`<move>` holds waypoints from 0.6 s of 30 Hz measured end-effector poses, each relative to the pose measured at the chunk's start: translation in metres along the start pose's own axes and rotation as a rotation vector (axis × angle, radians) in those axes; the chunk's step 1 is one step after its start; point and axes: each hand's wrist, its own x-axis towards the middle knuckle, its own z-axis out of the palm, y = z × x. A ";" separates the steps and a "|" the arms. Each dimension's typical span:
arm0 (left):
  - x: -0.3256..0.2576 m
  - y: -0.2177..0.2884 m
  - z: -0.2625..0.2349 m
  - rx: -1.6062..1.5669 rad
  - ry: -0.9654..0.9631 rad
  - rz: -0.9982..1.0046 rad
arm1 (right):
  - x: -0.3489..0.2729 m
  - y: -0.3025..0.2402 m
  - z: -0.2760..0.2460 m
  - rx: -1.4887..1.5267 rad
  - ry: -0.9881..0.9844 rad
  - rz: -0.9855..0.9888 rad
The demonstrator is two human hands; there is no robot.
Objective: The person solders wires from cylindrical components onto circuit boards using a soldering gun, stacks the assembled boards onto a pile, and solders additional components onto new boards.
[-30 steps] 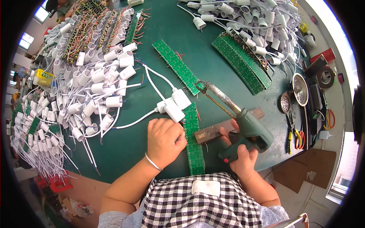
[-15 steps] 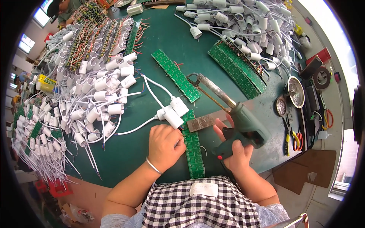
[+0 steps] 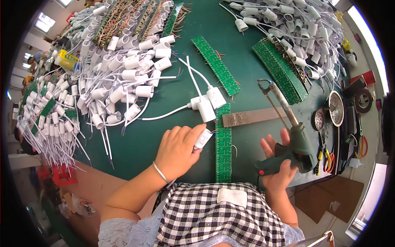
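Observation:
My left hand [image 3: 177, 151] is closed around a short white cylindrical lamp socket [image 3: 203, 139], whose thin coloured wires reach the left edge of a narrow green circuit board strip [image 3: 223, 161]. In my right hand [image 3: 280, 178] is a dark green soldering gun [image 3: 302, 150]. Its tip points up and away from me, to the right of the strip. Some of the right fingers are spread off the handle. Just beyond the left hand, white sockets with cables [image 3: 206, 112] lie at the strip's far end. A flat metal bar [image 3: 253, 117] rests with its left end across the strip.
Heaps of white sockets and cables fill the left [image 3: 117, 94] and far right [image 3: 306, 25]. Another board strip [image 3: 214, 65] lies ahead, and stacked boards [image 3: 279, 72] stand right of it. Metal bowls [image 3: 336, 108], pliers [image 3: 319, 161] and tape [image 3: 363, 101] line the right edge.
The whole view has shifted. My left hand has drawn back slightly from the strip, and the socket in it now shows. The soldering gun has moved right, away from the strip.

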 end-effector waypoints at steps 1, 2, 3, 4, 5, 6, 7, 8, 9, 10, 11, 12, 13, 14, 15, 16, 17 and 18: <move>-0.003 -0.001 -0.005 0.033 -0.110 -0.057 | -0.001 0.001 -0.002 0.010 -0.014 0.007; -0.001 -0.001 -0.010 0.201 -0.043 0.044 | -0.003 0.002 -0.003 0.017 0.015 0.011; 0.004 -0.006 -0.010 0.348 0.095 0.193 | -0.004 0.002 -0.005 0.025 0.044 0.016; 0.010 -0.007 -0.015 0.424 0.180 0.264 | -0.005 0.001 -0.005 0.022 0.042 0.007; 0.016 -0.006 -0.020 0.506 0.264 0.334 | -0.006 0.001 -0.006 0.036 0.023 0.010; 0.022 -0.011 -0.016 0.515 0.341 0.312 | -0.007 0.000 -0.006 0.046 0.030 0.000; 0.029 -0.022 -0.015 0.542 0.366 0.331 | -0.008 0.001 -0.007 0.056 0.039 -0.010; 0.032 -0.034 -0.011 0.429 0.331 0.273 | -0.009 0.001 -0.006 0.066 0.034 -0.020; 0.032 -0.047 -0.005 0.314 0.298 0.216 | -0.011 0.001 -0.004 0.081 0.014 -0.019; 0.031 -0.059 0.004 0.146 0.240 0.139 | -0.013 0.000 -0.004 0.067 0.035 -0.019; 0.028 -0.064 0.006 0.157 0.241 0.135 | -0.015 0.000 -0.003 0.056 0.058 -0.015; 0.024 -0.068 0.008 0.049 0.292 0.120 | -0.015 0.000 -0.003 0.066 0.045 -0.016; 0.023 -0.064 0.006 -0.071 0.337 0.111 | -0.016 0.000 -0.003 0.066 0.048 -0.015; 0.020 -0.062 0.001 -0.206 0.349 0.067 | -0.016 0.000 -0.004 0.061 0.048 -0.023; 0.020 -0.064 -0.007 -0.160 0.458 0.096 | -0.018 0.000 -0.004 0.056 0.048 -0.030; 0.022 -0.072 -0.020 0.052 0.547 0.158 | -0.019 -0.001 -0.005 0.049 0.054 -0.030; 0.023 -0.075 -0.035 0.257 0.603 0.129 | -0.019 -0.001 -0.004 0.045 0.048 -0.035; 0.024 -0.082 -0.046 0.301 0.578 0.061 | -0.020 -0.001 -0.004 0.041 0.043 -0.040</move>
